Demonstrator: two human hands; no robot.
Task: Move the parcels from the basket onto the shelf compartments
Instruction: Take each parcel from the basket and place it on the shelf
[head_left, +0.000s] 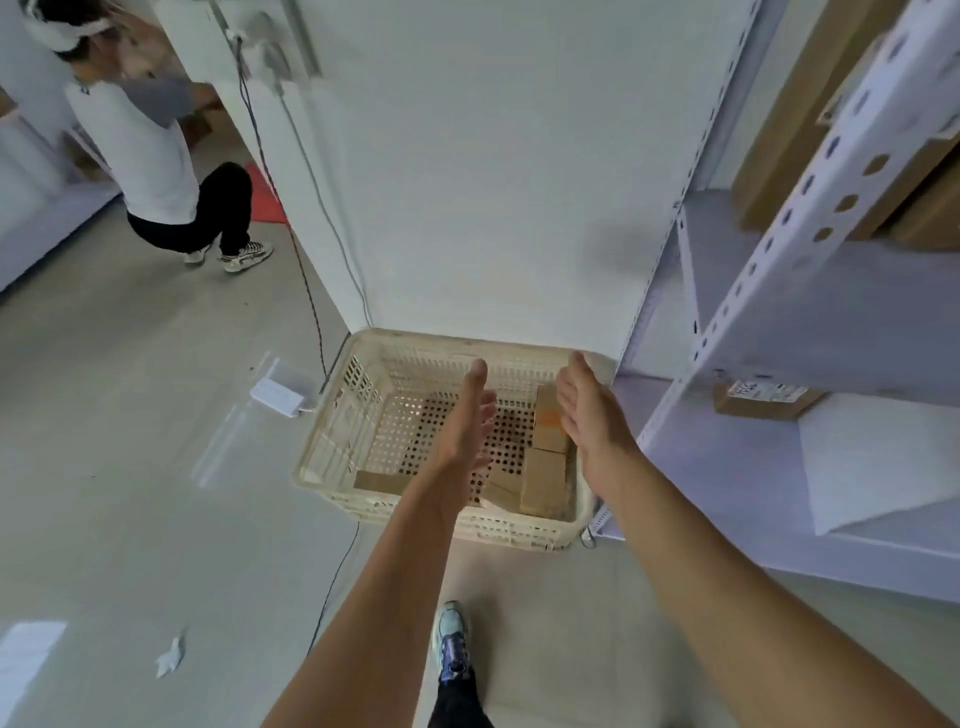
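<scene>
A cream plastic basket (332, 426) with a perforated floor stands on the ground against the white wall. Several brown cardboard parcels lie in it: one upright at the right wall (548, 421), one in the near right corner (543, 483), a flat one at the near left (379, 480). My left hand (470, 421) hovers over the basket's middle, open and empty, palm facing right. My right hand (589, 410) is above the basket's right side, open and empty, palm facing left. The white metal shelf (810, 322) stands to the right.
A labelled parcel (763, 400) lies on the lower shelf level and big cartons (810, 135) stand on the upper one. A person crouches at the far left (156, 171). Cables and a white power strip (278, 396) lie on the floor left of the basket. My shoe (452, 639) is below.
</scene>
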